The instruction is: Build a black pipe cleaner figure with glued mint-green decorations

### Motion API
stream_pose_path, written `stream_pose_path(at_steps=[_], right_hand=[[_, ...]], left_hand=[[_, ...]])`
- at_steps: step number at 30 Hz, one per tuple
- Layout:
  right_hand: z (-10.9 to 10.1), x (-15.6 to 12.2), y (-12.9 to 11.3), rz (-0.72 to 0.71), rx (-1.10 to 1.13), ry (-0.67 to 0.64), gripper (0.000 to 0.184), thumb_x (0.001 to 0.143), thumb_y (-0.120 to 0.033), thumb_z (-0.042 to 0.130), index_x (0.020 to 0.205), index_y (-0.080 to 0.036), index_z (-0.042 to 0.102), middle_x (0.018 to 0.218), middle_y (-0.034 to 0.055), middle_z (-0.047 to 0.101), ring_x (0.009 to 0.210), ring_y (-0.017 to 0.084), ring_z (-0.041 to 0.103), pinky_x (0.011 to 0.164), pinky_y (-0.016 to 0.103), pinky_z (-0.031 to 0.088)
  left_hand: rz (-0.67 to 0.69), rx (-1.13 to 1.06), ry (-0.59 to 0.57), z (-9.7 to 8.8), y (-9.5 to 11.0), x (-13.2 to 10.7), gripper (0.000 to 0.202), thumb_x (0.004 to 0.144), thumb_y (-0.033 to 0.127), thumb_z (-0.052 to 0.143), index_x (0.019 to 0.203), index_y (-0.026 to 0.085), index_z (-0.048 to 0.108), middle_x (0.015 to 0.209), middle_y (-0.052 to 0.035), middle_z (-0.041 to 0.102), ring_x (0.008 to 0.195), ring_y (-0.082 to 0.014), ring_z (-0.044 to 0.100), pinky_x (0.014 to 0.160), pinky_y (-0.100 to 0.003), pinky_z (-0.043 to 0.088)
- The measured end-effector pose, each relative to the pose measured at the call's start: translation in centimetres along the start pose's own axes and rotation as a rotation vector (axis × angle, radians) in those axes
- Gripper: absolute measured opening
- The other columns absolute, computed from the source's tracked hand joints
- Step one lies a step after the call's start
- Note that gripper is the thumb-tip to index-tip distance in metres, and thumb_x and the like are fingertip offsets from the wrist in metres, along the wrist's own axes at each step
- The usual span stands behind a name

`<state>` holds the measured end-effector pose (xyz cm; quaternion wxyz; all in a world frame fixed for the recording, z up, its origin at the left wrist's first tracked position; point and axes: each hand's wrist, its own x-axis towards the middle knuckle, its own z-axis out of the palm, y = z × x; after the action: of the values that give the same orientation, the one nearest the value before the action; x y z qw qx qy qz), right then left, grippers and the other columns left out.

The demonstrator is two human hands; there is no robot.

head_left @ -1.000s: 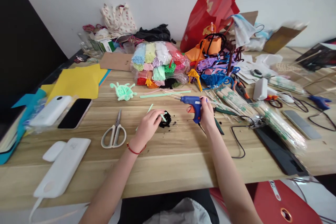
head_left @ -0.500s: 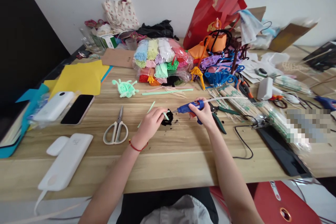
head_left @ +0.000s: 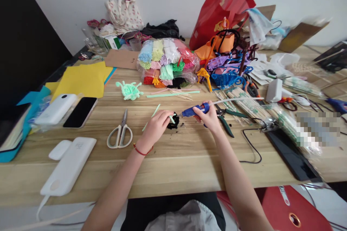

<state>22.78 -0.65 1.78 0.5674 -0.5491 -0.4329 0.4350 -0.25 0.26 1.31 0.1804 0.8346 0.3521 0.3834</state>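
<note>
Between the fingers of my left hand point(head_left: 158, 124) is a pale green pipe cleaner point(head_left: 151, 117), its short end poking out on the right. Just right of those fingertips lies a dark black clump point(head_left: 173, 122) with small crumbs around it; what it is made of I cannot make out. My right hand point(head_left: 209, 117) is wrapped round a blue hot glue gun point(head_left: 196, 110). The gun's nozzle points left and reaches the edge of the black clump. A long whitish glue stick point(head_left: 238, 99) sticks out of its back. A mint-green fuzzy bundle point(head_left: 129, 90) rests further back on the left.
Scissors point(head_left: 120, 133) lie left of my left hand, and green-handled pliers point(head_left: 226, 126) right of my right hand. Behind are wooden sticks point(head_left: 181, 95), a bag of coloured pipe cleaners point(head_left: 168, 61) and a red bag point(head_left: 223, 11). A black cable point(head_left: 258, 151) curls at right.
The glue gun's tip has shifted slightly left, closer to the black clump, and the glue stick extends further out behind it. My left hand stays almost in place.
</note>
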Motion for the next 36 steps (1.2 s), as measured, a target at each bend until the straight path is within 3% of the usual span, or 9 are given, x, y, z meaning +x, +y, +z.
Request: stream_pose_path(at_steps=[10,27,36], right_hand=[[-0.08,0.08,0.14,0.009,-0.006,0.024,0.058,0.060,-0.048,0.080,0.091,-0.024,0.038,0.065,-0.0112,0.047,0.037,0.006,0.051,0.028,0.015,0.036],[-0.05,-0.01,0.05,0.011,-0.023,0.021,0.058,0.059,-0.046,0.081,0.092,-0.025,0.038,0.061,-0.0121,0.046,0.037,0.006,0.050,0.030,0.015,0.038],[-0.24,-0.05,0.07,-0.017,-0.041,0.028,0.056,0.057,-0.043,0.083,0.091,-0.025,0.041,0.062,-0.0107,0.047,0.038,0.007,0.048,0.030,0.017,0.035]], left_hand=[[0.003,0.005,0.002,-0.09,0.03,0.06,0.021,0.092,0.014,0.045,0.106,0.022,0.058,0.106,-0.0050,0.067,0.102,-0.0178,0.063,0.092,-0.039,0.053],[-0.001,0.020,-0.004,-0.13,0.24,0.15,0.020,0.092,0.014,0.045,0.105,0.021,0.058,0.106,-0.0051,0.067,0.102,-0.0178,0.063,0.093,-0.039,0.053],[0.007,0.025,0.002,-0.10,0.21,0.14,0.020,0.091,0.014,0.045,0.104,0.021,0.058,0.104,-0.0048,0.068,0.101,-0.0181,0.064,0.091,-0.040,0.054]])
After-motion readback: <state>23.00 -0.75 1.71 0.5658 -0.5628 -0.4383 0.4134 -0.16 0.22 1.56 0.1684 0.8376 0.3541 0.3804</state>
